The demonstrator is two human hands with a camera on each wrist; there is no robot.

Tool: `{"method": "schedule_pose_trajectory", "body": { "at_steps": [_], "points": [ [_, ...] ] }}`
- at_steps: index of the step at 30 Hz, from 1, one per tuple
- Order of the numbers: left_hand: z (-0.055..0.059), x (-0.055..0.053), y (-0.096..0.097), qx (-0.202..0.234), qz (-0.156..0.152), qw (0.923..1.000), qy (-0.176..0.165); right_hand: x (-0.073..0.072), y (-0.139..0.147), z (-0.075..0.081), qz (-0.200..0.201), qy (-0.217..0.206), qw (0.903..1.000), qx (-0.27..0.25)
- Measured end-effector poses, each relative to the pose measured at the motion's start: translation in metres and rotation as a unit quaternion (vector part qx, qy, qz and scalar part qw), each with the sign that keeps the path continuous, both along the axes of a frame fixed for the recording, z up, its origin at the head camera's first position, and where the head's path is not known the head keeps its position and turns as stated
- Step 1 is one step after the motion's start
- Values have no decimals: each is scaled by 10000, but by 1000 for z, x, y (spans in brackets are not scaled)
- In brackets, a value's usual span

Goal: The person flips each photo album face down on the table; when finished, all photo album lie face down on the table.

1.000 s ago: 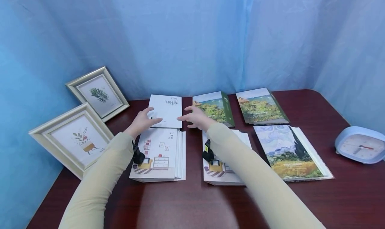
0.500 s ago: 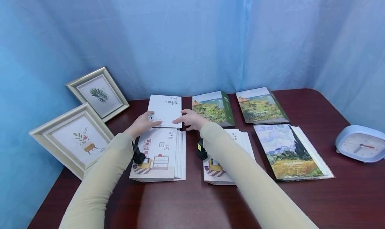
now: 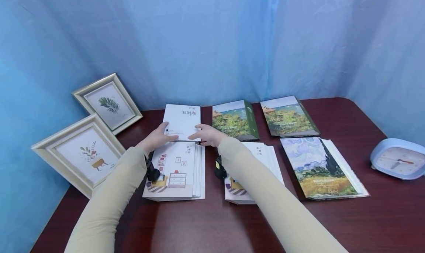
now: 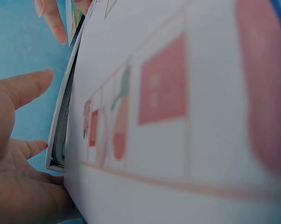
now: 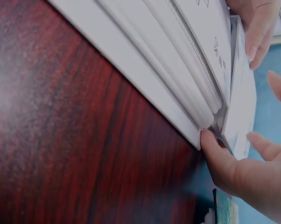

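A white photo album (image 3: 182, 116) with upside-down lettering lies at the back, left of centre. My left hand (image 3: 156, 138) is at its lower left corner, fingers spread; in the left wrist view the fingers (image 4: 35, 148) reach the album's edge and the others stand apart from it. My right hand (image 3: 211, 134) is at the lower right edge, with spread fingers over the cover. In the right wrist view one fingertip of it (image 5: 208, 140) touches the corner where this album meets the white album with a furniture drawing (image 3: 176, 164) in front.
A second furniture-drawing album (image 3: 254, 149) lies partly under my right forearm. Two green landscape albums (image 3: 230, 122) and a wheat-field album (image 3: 318, 168) lie to the right. Two picture frames (image 3: 127, 116) lean at the left; a blue clock (image 3: 376, 159) stands far right.
My right hand has moved left and slightly down, from beside the white album to its right edge. My left hand has shifted slightly. The albums stay in place.
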State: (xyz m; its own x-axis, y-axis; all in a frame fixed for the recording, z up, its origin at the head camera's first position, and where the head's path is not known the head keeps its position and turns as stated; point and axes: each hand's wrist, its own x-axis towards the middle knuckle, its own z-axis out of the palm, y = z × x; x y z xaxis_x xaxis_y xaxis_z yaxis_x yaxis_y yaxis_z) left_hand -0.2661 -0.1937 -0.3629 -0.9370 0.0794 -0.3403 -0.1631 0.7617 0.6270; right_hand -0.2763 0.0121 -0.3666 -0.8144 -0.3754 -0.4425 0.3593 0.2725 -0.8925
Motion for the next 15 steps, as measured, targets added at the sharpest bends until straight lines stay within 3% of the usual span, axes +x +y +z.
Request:
{"method": "schedule_pose_trajectory", "body": {
  "at_steps": [15],
  "points": [
    [-3, -4, -5, 632, 202, 9977, -111, -4, -2, -10, -370, 87, 9993, 15]
  ]
}}
